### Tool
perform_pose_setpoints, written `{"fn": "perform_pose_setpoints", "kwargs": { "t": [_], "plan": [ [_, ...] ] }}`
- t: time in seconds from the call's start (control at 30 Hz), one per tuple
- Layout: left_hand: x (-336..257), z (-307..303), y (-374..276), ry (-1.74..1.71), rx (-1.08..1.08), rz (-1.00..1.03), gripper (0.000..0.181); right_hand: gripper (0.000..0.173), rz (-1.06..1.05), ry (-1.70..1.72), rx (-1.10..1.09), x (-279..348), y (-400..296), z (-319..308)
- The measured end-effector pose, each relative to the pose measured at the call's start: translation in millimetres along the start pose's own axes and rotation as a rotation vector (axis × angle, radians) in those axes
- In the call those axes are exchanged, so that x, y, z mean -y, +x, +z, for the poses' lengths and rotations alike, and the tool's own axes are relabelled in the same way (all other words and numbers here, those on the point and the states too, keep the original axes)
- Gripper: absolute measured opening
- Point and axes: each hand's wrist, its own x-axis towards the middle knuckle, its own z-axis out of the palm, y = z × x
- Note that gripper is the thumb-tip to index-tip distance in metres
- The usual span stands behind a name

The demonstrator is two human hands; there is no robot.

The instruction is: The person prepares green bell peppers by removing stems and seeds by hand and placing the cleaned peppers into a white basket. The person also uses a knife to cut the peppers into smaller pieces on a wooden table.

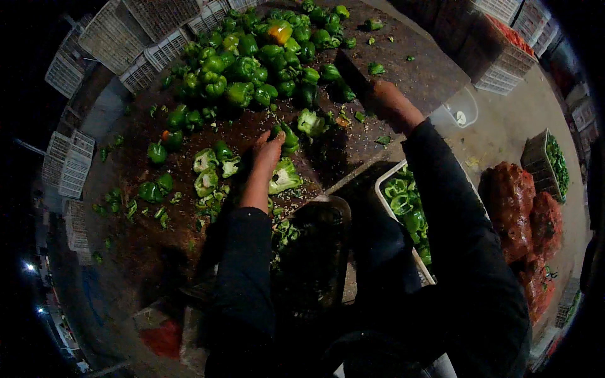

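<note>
My right hand [394, 105] is closed round the handle of a wide dark-bladed knife [350, 71], its blade pointing away over the dark table. My left hand [268, 150] is on a green bell pepper [289, 139] at the table's middle; fingers and thumb touch its left side. A cut pepper [310, 123] lies just beyond, and another opened one [285, 176] is right below the hand. Halved peppers [206, 182] and seeds lie to the left. A large heap of whole green peppers [246, 68] covers the far part of the table.
A pale-rimmed crate of cut green peppers [406, 203] stands below my right arm. A dark container [326, 236] stands against the table's near edge. Red mesh sacks [510, 208] and a crate of green produce [557, 165] are on the floor at right. White plastic crates [163, 49] line the far left.
</note>
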Motion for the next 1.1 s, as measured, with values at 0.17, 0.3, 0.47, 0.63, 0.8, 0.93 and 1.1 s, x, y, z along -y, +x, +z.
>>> {"fn": "perform_pose_setpoints", "kwargs": {
  "t": [0.17, 0.3, 0.47, 0.63, 0.8, 0.93, 1.1],
  "plan": [
    [-16.5, -10.6, -22.8, -0.108, -0.026, -0.081, 0.073, 0.02, -0.03, -0.184, 0.012, -22.4, 18.8, 25.0],
    [-19.3, 0.1, -12.4, -0.08, -0.002, -0.041, 0.074, 0.018, -0.392, -0.977, 0.04, -87.1, 47.2, 60.9],
    [1.7, -9.8, -0.3, 0.043, -0.023, 0.002, 0.085, 0.02, -0.202, -0.469, 0.062, -73.6, 40.2, 62.9],
    [0.5, -14.2, -7.9, 0.113, -0.065, 0.015, 0.075, 0.02, -0.138, -0.408, 0.003, -2.5, -6.6, 52.5],
    [0.1, -11.2, -4.8, -0.029, -0.024, 0.013, 0.076, 0.022, -0.117, -0.558, 0.05, -7.6, -14.9, 24.4],
    [-24.6, 2.1, -19.4, -0.134, 0.05, -0.101, 0.078, 0.017, -0.083, -0.072, 0.027, -35.7, -5.6, 19.3],
    [-2.6, -17.7, -13.2, -0.155, -0.034, -0.073, 0.078, 0.026, 0.255, 0.464, 0.247, 110.4, -13.2, -5.7]
  ]
}}
